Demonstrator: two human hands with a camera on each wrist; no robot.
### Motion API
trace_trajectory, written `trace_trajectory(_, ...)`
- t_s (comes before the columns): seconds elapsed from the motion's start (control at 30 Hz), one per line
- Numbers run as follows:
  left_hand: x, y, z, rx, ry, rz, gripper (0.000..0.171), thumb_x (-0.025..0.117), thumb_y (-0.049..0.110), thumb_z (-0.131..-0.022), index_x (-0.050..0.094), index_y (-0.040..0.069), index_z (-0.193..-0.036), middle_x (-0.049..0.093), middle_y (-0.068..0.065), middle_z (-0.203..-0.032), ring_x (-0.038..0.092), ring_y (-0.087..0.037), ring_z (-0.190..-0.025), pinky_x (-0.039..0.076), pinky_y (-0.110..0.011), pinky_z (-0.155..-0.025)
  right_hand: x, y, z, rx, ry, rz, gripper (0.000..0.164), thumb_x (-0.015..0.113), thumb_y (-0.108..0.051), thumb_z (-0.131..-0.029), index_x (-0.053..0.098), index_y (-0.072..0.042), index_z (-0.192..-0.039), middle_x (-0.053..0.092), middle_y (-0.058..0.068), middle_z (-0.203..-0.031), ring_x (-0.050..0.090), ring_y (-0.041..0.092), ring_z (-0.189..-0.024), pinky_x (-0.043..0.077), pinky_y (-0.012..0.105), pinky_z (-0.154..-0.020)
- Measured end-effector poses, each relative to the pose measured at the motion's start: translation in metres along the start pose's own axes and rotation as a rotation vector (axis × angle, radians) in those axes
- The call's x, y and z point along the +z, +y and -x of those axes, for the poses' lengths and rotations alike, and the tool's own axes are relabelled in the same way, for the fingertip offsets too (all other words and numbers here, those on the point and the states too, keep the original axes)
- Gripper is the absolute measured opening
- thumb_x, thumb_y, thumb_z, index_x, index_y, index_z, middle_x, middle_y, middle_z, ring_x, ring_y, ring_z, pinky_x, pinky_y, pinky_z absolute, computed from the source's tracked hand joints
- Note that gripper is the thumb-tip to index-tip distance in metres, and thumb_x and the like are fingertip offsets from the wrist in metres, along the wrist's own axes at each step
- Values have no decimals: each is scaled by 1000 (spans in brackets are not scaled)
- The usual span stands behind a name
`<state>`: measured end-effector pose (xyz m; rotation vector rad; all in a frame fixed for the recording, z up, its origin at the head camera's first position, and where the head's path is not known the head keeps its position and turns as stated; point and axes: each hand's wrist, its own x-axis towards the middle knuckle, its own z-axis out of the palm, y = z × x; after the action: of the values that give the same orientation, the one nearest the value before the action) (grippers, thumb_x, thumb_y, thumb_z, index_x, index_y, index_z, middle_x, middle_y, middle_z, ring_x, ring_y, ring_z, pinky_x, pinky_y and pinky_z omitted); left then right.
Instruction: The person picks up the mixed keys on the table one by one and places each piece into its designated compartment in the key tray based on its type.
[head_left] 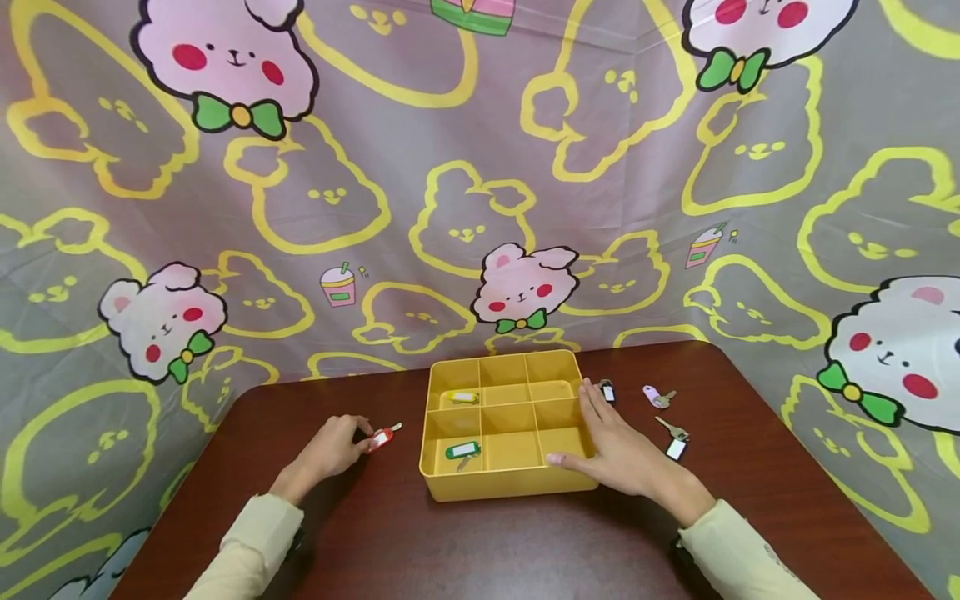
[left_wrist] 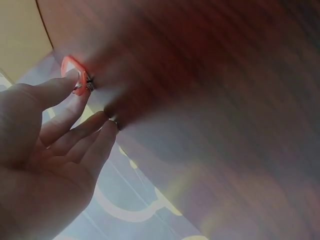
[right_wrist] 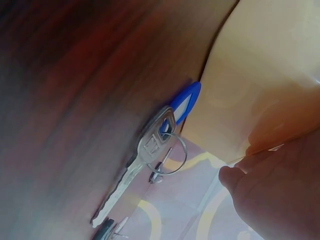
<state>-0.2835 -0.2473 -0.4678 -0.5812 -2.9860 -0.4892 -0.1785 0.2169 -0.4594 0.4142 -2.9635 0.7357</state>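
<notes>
Between thumb and fingertip, my left hand (head_left: 335, 447) pinches a red key tag (head_left: 380, 439) with a white label, low over the table left of the box. A key (head_left: 397, 427) sticks out beyond the tag. The same red tag (left_wrist: 68, 63) shows at the thumb tip in the left wrist view. My right hand (head_left: 626, 446) rests on the right side of a yellow six-compartment box (head_left: 510, 485), fingers straight along the side rim, thumb at the front rim. A yellow key tag (head_left: 462, 397) lies in the back left compartment, a green key tag (head_left: 462, 450) in the front left one.
Right of the box lie a dark-edged tag (head_left: 607, 392), a pink-purple tag (head_left: 652, 395) with a key, and a key (head_left: 672, 428) with a white-labelled tag. In the right wrist view a blue-tagged key (right_wrist: 155, 142) lies beside the box. A patterned cloth (head_left: 420, 250) hangs behind.
</notes>
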Motion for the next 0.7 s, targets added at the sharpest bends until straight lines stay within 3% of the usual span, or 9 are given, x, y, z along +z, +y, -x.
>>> trace_trajectory(0.1,0,2,0,-3,-6,24,9,80,5,-88,75,3,-94,77,-21,-113,73,-30,-100,59,-47,-88,-1,0,1,1,5,4,126,55,-86,-88,8,0,-168,0,16,-179,15,39,-165,38,58,-124)
trace_trajectory(0.3,-1,5,1,-14,-13,53,10,81,6,-88,71,6,-89,70,-8,-95,64,-22,-88,55,-40,-82,-1,1,2,2,4,-3,126,56,-85,-88,7,-1,-168,-1,16,-178,14,40,-164,37,59,-123)
trace_trajectory(0.47,0,6,3,-2,0,39,11,81,7,-88,70,8,-86,68,-7,-94,62,-19,-88,55,-40,-83,0,1,1,12,-6,-6,126,56,-85,-88,7,-3,-168,-1,15,-179,14,40,-165,37,60,-123)
trace_trajectory(0.7,-2,6,3,25,-28,65,14,80,5,-88,71,12,-79,69,4,-79,55,-9,-70,47,-24,-65,0,2,0,12,-5,0,126,55,-86,-87,7,-2,-168,-1,16,-179,15,40,-164,38,59,-123)
